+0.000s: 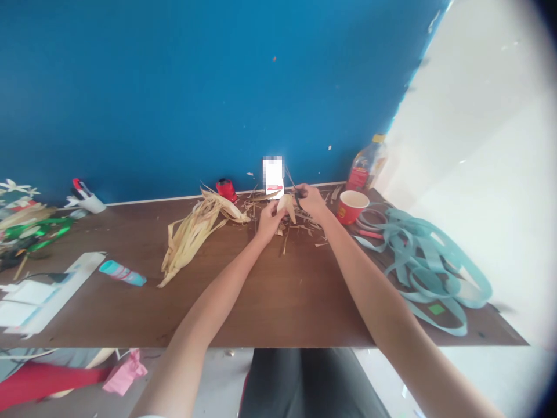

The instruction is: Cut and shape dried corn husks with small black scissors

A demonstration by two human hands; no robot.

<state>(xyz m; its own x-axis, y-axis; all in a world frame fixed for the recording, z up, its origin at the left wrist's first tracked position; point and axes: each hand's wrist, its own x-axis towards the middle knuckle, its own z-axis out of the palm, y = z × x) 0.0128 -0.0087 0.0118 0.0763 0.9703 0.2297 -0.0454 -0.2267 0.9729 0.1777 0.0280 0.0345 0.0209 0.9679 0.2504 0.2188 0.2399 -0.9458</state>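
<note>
Left side: pinches in the left hand (268, 223), between thumb and fingers, a pale, curled piece of corn husk (286, 204), just above the dark wooden tabletop (278, 313), toward its wall side. Right side: grips in the right hand (310, 200) what look like scissors (298, 198), dark loop at the fingers, thin points up toward the wall; blade gap, and any contact with the husk, too small to tell. Beneath and around: dry husk scraps (285, 242), loosely strewn. Just behind: a bright phone screen (274, 173), in front of the blue wall (195, 98). To the left: a bundle of corn husks (185, 247), flat, with a red roll (226, 190) near its upper end. To the right: a red paper cup (347, 213), then a heap of pale teal ribbon (450, 247).

Handling notes, by judgement: best to pinch firmly near the edge facing the scissors, fingertips clear of the blades. Better to turn the husk into the blades than to twist the wrist. Probably brittle and prone to splitting along the grain; short, even snips preferable. Worth brushing loose scraps aside for clear sight of the edge.
</note>
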